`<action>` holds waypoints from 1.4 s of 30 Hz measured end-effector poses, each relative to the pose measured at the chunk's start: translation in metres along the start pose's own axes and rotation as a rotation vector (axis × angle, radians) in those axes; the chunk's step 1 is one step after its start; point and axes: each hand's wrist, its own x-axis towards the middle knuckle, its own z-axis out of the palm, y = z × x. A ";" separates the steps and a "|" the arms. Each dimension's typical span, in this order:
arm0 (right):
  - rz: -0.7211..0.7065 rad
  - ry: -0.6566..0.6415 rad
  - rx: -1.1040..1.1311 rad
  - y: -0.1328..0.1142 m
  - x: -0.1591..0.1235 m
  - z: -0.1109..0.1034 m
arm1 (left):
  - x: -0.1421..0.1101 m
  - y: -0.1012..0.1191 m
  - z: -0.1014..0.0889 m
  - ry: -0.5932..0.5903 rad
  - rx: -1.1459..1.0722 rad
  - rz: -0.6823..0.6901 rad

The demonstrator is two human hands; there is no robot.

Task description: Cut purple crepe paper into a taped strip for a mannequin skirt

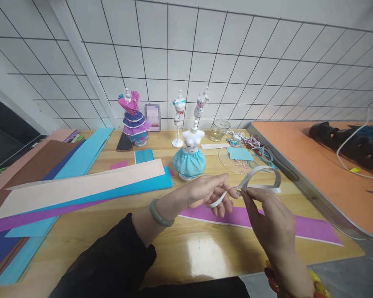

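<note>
A narrow white strip, like tape or ribbon, loops up over my right hand, and another length of it curls under my left fingers. My right hand pinches the strip between thumb and fingertips. My left hand, palm half turned up, has its fingers curled with the strip across them; its fingertips meet the right ones. Something small and yellowish shows at the pinch, too small to name. Below both hands lies a long purple paper strip with a white edge. Just behind stands a small white dress form in a turquoise gathered skirt.
Stacked coloured paper strips cover the table's left side. At the back are a dressed form, two more small forms, a phone and a glass jar. Ribbon scraps lie right, by an orange surface with a raised edge.
</note>
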 end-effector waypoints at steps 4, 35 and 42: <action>-0.044 0.029 0.043 0.002 -0.005 0.006 | 0.000 0.000 0.004 -0.058 -0.100 0.020; 1.326 -0.140 1.790 -0.006 0.004 0.020 | 0.004 0.001 0.002 0.314 0.136 0.187; 1.262 -0.023 1.742 -0.004 0.002 0.024 | 0.010 -0.008 -0.003 0.324 0.109 0.203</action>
